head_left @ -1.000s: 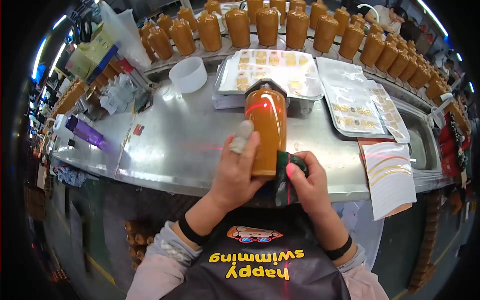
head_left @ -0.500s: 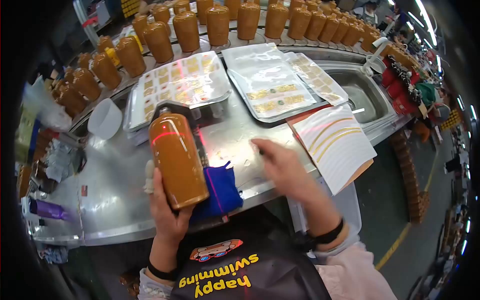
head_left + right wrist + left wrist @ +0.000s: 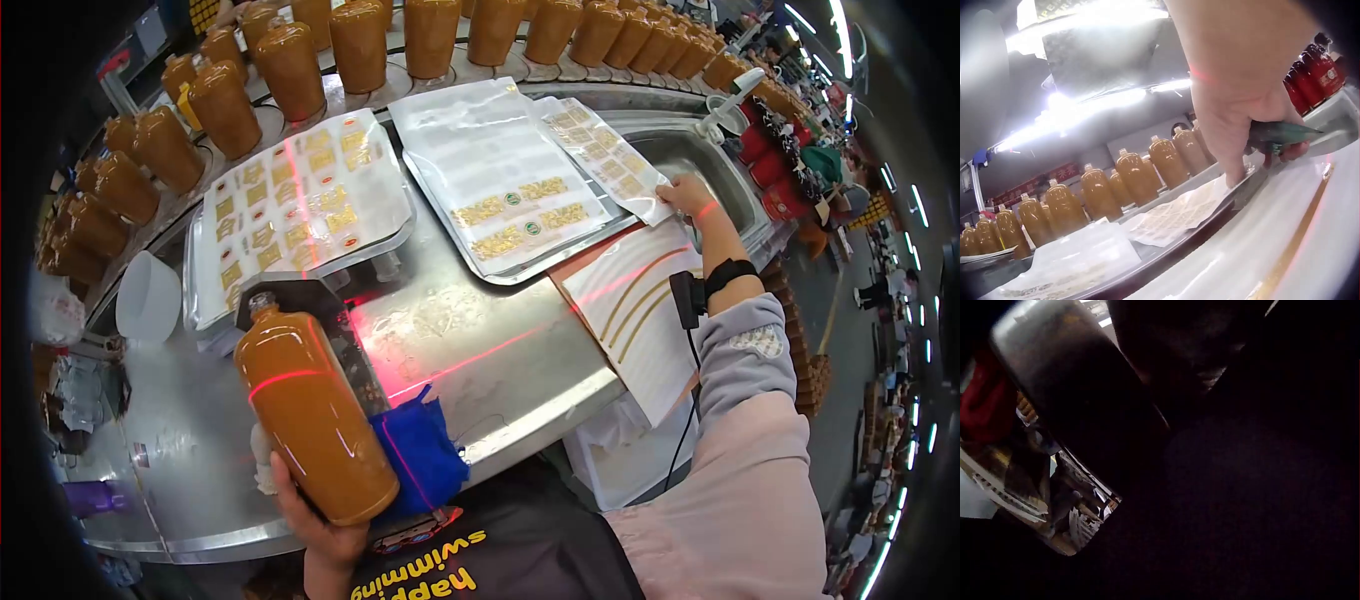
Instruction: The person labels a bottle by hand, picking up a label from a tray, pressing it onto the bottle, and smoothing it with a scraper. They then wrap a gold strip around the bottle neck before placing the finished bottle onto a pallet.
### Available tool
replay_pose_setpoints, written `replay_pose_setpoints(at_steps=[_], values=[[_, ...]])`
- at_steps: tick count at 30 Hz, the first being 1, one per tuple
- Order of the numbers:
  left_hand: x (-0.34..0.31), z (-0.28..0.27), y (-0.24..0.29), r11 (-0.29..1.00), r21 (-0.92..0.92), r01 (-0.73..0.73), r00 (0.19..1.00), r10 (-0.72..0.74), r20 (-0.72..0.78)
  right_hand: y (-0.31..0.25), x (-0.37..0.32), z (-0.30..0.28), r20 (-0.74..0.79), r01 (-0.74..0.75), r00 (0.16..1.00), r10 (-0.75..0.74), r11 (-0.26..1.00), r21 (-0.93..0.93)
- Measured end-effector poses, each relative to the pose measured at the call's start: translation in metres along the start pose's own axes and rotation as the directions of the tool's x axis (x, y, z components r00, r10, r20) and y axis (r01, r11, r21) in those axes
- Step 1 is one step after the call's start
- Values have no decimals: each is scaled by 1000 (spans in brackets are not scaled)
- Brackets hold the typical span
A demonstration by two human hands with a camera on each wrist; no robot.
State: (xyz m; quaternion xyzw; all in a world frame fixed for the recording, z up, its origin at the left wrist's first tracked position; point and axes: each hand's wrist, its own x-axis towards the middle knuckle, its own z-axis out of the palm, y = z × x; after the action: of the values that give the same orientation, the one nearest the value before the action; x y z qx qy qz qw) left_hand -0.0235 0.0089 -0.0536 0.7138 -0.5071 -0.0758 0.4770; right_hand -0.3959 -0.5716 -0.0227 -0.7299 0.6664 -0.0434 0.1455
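A glossy brown bottle (image 3: 315,415) leans in a dark angular holder (image 3: 350,340), neck pointing away from me. My left hand (image 3: 318,522) grips its lower end, a white cover on one finger; the left wrist view is mostly dark. At the right, my right hand (image 3: 688,195) has its fingertips at the near corner of a small sheet of gold decals (image 3: 605,150). In the right wrist view a dark green pad (image 3: 1279,134) is tucked in the curled fingers of that hand, while one finger reaches down to the sheet.
A tray of gold decal sheets (image 3: 300,190) and a second decal sheet (image 3: 500,170) lie behind the bottle. Nearby are a blue cloth (image 3: 425,455), a white bowl (image 3: 148,297), a sheet with gold curved strips (image 3: 640,300) and a sink (image 3: 700,165). Brown bottles (image 3: 430,40) line the back.
My right hand has left the bottle's lower end, carrying the green pad, and moved right to the decal sheet's corner. The head view has turned right. My left hand stays on the bottle.
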Motion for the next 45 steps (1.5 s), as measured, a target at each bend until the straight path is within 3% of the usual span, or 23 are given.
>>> replay_pose_setpoints(at_steps=[2,5,8,11,14,17,20,21,24,25,27,29,31,33,34,35,38,41,45], values=[[-1,-2,0,1000,-2,9,1000,-9,9,11,8,2,-75,54,995,-58,997,-51],[1,-1,5,1000,-20,-1,1000,1,-9,8,-3,1,-236,143,947,-218,944,-297],[1,-2,5,1000,-7,-9,1000,9,4,1,-19,1,-435,145,814,-384,860,-489],[3,-2,6,1000,-24,-7,1000,7,9,-23,-15,-15,-447,264,767,-461,861,-434],[4,-2,6,999,-36,-37,999,37,17,-87,-4,-32,-245,578,775,-583,810,-97],[4,-1,1,995,0,-98,995,98,21,-148,4,-6,-71,611,789,-610,791,-11],[5,-1,-2,991,41,-131,991,129,43,-168,37,56,8,482,855,-518,790,-378],[5,-4,1,990,93,-108,993,102,65,-172,42,67,-22,463,856,-517,785,-412],[14,-2,8,994,-33,-101,993,102,61,-175,43,68,-82,432,845,-529,764,-480],[15,2,9,993,-107,-44,999,42,-26,-183,33,57,-74,454,831,-551,750,-481],[22,3,11,996,-89,2,1000,-1,9,-203,15,38,-77,569,735,-673,675,-469],[24,-4,16,1000,-3,16,1000,-16,27,-228,-34,20,-100,784,569,-816,575,-233],[28,-9,21,992,121,-36,998,30,47,-255,-99,9,-180,909,351,-919,381,-171],[26,-13,22,978,201,-48,998,42,36,-279,-164,-6,-130,963,250,-960,261,-74],[28,-16,24,970,233,-63,998,55,39,-289,-197,-17,-40,957,291,-956,290,27],[30,-19,23,958,263,-113,993,105,44,-299,-230,-25,-31,965,248,-968,244,90],[34,-22,26,909,358,-214,975,222,19,-323,-287,-42,2,963,27,-1000,27,270],[31,-16,24,930,313,-191,980,200,5,-338,-309,-16,-13,923,-80,-997,-79,377],[31,-14,19,951,234,-204,976,215,-24,-346,-315,19,-19,964,-42,-999,-46,263]])
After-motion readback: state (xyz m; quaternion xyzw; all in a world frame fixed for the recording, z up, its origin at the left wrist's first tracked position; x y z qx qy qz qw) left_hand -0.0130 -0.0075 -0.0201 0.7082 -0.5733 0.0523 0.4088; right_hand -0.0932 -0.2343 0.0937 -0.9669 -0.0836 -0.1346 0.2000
